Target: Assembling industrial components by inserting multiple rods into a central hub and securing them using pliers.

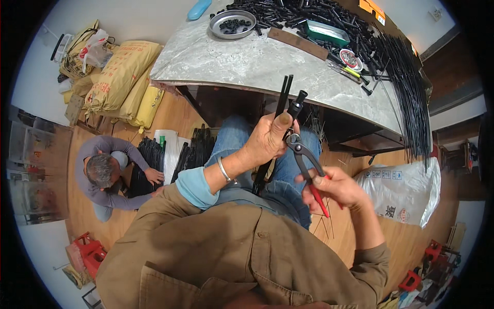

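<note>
My left hand (263, 140) is closed around several thin black rods (284, 95), held upright above my lap. A thicker black cylindrical fitting (298, 102) rises beside the thumb. In my right hand (337, 186) are the red handles of a pair of pincers (307, 160), gripped with the fingers wrapped round them. The dark jaws of the pincers reach up to the base of the fitting, next to my left fingers. Whether the jaws bite on anything is hidden by the hand. The lower ends of the rods run down between my knees.
Ahead stands a grey marbled table (206, 62) with a round metal dish (232, 24), a green tray (327, 33), heaped black parts (288, 11) and long black rods (406, 98). A co-worker (105, 170) crouches at left. Yellow sacks (123, 77) and a white sack (399, 188) flank me.
</note>
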`<state>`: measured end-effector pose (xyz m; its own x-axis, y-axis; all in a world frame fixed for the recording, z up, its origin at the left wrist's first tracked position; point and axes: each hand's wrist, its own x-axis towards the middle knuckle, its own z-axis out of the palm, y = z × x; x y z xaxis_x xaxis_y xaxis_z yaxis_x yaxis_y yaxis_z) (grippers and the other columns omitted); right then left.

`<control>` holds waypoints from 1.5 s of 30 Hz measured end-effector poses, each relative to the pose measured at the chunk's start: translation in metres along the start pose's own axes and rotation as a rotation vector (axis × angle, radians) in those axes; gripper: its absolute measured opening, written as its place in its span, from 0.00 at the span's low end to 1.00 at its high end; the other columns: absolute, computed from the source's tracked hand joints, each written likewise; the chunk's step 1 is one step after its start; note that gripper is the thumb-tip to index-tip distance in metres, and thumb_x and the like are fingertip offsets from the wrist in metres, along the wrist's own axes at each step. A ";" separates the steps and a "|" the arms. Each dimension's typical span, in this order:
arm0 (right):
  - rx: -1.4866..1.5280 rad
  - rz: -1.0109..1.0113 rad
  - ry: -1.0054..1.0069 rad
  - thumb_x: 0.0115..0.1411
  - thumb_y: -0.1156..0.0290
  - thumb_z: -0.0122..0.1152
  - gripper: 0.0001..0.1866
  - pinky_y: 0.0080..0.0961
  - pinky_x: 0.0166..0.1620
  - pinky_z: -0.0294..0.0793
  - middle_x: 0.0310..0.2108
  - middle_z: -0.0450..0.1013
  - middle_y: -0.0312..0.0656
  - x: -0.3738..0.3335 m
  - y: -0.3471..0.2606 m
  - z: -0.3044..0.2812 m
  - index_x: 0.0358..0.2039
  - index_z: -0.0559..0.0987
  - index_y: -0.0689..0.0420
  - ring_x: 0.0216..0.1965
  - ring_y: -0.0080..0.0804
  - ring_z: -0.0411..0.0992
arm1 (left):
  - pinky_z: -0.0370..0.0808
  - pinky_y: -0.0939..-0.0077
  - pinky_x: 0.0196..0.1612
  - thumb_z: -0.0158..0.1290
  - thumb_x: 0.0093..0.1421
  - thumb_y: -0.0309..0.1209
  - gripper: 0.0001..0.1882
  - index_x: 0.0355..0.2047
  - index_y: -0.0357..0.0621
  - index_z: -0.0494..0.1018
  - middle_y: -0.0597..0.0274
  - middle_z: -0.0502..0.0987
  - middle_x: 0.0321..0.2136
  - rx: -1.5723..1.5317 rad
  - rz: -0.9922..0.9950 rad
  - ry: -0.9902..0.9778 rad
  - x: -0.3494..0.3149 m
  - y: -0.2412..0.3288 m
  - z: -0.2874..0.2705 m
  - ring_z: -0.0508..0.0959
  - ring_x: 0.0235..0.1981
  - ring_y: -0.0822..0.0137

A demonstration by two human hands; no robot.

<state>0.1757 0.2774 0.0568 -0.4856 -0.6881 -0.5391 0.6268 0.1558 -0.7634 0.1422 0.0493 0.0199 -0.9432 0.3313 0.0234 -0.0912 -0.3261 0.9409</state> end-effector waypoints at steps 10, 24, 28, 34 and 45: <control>0.224 0.138 0.075 0.68 0.58 0.46 0.15 0.22 0.21 0.63 0.19 0.59 0.32 -0.005 -0.011 0.039 0.38 0.68 0.60 0.17 0.21 0.58 | 0.56 0.85 0.12 0.40 0.58 0.66 0.35 0.26 0.41 0.69 0.72 0.61 0.10 0.041 0.010 0.028 0.001 0.000 0.003 0.61 0.09 0.81; -0.246 0.138 0.220 0.66 0.61 0.51 0.14 0.20 0.17 0.61 0.17 0.60 0.32 -0.013 -0.038 0.026 0.32 0.66 0.59 0.14 0.20 0.58 | 0.55 0.86 0.12 0.41 0.58 0.65 0.35 0.28 0.41 0.67 0.73 0.58 0.10 -0.022 -0.040 0.050 0.007 -0.006 0.001 0.60 0.10 0.82; -0.680 0.219 0.325 0.65 0.67 0.51 0.11 0.27 0.16 0.64 0.14 0.63 0.37 -0.013 -0.068 0.040 0.30 0.65 0.60 0.14 0.26 0.64 | 0.56 0.85 0.12 0.43 0.59 0.64 0.33 0.29 0.41 0.67 0.73 0.58 0.10 -0.002 -0.007 0.083 0.006 -0.006 0.008 0.60 0.10 0.82; -1.191 -0.135 0.549 0.62 0.71 0.54 0.13 0.44 0.31 0.68 0.23 0.71 0.62 -0.001 -0.031 0.028 0.40 0.66 0.67 0.30 0.60 0.72 | 0.56 0.85 0.13 0.43 0.59 0.64 0.33 0.29 0.41 0.67 0.73 0.57 0.10 0.060 0.030 0.113 0.007 -0.004 0.004 0.60 0.10 0.82; -1.435 -0.579 0.946 0.41 0.85 0.61 0.19 0.39 0.31 0.68 0.24 0.68 0.47 -0.007 -0.040 0.002 0.33 0.65 0.57 0.28 0.49 0.70 | 0.58 0.84 0.11 0.39 0.55 0.70 0.36 0.28 0.43 0.63 0.72 0.57 0.11 -0.019 -0.003 0.014 0.010 -0.007 -0.001 0.59 0.09 0.80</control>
<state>0.1552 0.2747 0.0916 -0.8930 -0.3602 0.2699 -0.4350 0.8448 -0.3116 0.1334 0.0542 0.0130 -0.9474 0.3198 0.0155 -0.1000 -0.3415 0.9345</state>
